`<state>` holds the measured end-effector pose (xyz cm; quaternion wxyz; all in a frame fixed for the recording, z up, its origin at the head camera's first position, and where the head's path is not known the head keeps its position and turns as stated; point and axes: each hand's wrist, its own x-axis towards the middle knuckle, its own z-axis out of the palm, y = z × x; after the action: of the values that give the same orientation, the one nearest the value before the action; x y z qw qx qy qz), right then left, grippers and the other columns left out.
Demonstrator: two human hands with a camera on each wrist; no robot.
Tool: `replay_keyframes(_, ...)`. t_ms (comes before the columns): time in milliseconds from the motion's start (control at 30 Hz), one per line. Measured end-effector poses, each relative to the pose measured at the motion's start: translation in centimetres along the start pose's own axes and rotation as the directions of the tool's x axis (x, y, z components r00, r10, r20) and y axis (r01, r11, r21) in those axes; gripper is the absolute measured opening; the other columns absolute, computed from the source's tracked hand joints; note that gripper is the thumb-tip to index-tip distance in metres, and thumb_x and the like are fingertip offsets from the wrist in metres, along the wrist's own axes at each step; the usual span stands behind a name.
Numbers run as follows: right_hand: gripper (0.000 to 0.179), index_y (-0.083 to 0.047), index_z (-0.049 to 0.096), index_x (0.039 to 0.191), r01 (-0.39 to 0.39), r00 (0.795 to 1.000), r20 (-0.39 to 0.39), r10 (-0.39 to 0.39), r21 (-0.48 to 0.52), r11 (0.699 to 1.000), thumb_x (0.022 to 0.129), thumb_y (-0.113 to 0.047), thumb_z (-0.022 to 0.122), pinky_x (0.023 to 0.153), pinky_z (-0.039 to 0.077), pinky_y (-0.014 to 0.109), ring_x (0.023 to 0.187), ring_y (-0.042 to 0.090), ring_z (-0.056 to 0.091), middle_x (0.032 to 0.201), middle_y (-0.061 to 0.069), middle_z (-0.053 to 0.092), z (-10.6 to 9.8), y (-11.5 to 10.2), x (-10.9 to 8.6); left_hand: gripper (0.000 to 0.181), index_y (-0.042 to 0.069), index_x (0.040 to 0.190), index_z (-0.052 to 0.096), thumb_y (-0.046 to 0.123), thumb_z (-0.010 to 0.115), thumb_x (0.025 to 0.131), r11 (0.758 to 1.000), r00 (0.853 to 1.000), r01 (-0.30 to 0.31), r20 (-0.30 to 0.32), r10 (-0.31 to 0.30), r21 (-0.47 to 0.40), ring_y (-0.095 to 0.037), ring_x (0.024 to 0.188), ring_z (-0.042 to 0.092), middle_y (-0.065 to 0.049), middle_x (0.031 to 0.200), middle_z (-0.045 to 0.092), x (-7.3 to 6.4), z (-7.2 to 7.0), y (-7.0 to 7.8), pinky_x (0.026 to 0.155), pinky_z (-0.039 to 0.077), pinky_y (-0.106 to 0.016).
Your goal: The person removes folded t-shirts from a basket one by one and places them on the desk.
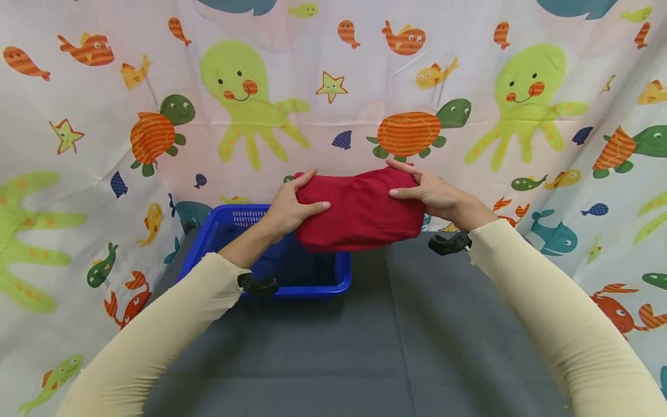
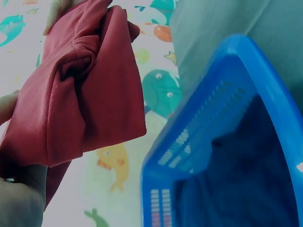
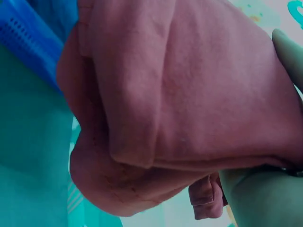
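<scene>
A folded red garment (image 1: 359,211) is held up in the air, stretched between both hands. My left hand (image 1: 288,209) grips its left end, thumb on the near face, and my right hand (image 1: 435,196) grips the right end the same way. Loose folds and a bunched opening of the garment (image 2: 111,90) show in the left wrist view. From the right wrist, stitched hems run along the garment (image 3: 213,80). Behind and below the left forearm stands a blue plastic basket (image 1: 341,277), its far right part overlapped by the garment.
Dark blue cloth (image 2: 236,165) lies inside the basket. Both stand on a table covered in grey cloth (image 1: 323,353). A white curtain (image 1: 323,46) printed with sea animals hangs behind and at both sides. Black bands (image 1: 449,243) are worn at the wrists.
</scene>
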<state>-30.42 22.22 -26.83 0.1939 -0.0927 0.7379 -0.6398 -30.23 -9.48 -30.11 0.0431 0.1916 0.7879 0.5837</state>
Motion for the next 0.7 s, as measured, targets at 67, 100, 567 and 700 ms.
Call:
replay_keyframes(67, 0.073, -0.037, 0.024, 0.161, -0.008, 1.0, -0.002, 0.008, -0.002, 1.0, 0.102, -0.011, 0.058, 0.086, 0.059, 0.027, 0.111, 0.013, 0.062, 0.136, 0.0, 0.05, -0.7, 0.2, -0.5, 0.082, 0.022, 0.159, 0.034, 0.019, 0.076, 0.09, 1.0, 1.0, 0.008, 0.006, -0.008, -0.004, -0.029, 0.116, 0.06, -0.014, 0.147, 0.049, 0.3, 0.9, 0.0, 0.08, 0.057, -0.025)
replay_keyframes(100, 0.073, -0.037, 0.024, 0.161, -0.009, 1.0, -0.005, 0.009, -0.006, 1.0, 0.102, -0.011, 0.058, 0.085, 0.059, 0.027, 0.11, 0.012, 0.062, 0.135, -0.001, 0.051, -1.1, 0.3, -0.7, 0.082, 0.023, 0.159, 0.034, 0.02, 0.077, 0.09, 1.0, 1.0, 0.011, 0.01, -0.011, -0.006, -0.028, 0.117, 0.06, -0.013, 0.148, 0.048, 0.5, 1.4, 0.0, 0.083, 0.058, -0.027)
replay_keyframes(567, 0.074, -0.035, 0.019, 0.162, -0.061, 0.997, -0.047, 0.059, -0.054, 0.997, 0.103, -0.016, 0.058, 0.084, 0.059, 0.027, 0.106, 0.01, 0.063, 0.133, -0.004, 0.051, -5.0, 2.3, -1.8, 0.083, 0.019, 0.16, 0.032, 0.017, 0.077, 0.09, 1.0, 1.0, 0.016, -0.01, -0.016, 0.022, -0.032, 0.132, 0.05, -0.015, 0.155, 0.044, 2.7, 6.3, -0.5, 0.103, 0.053, -0.045)
replay_keyframes(700, 0.076, -0.032, 0.015, 0.164, -0.067, 0.997, -0.054, 0.064, -0.055, 0.996, 0.103, -0.016, 0.058, 0.084, 0.059, 0.027, 0.106, 0.008, 0.063, 0.132, -0.007, 0.051, -6.1, 3.2, -1.9, 0.084, 0.015, 0.16, 0.031, 0.017, 0.077, 0.09, 1.0, 1.0, 0.021, -0.011, -0.021, 0.01, -0.032, 0.138, 0.047, -0.015, 0.158, 0.041, 3.5, 7.6, -0.9, 0.11, 0.048, -0.045)
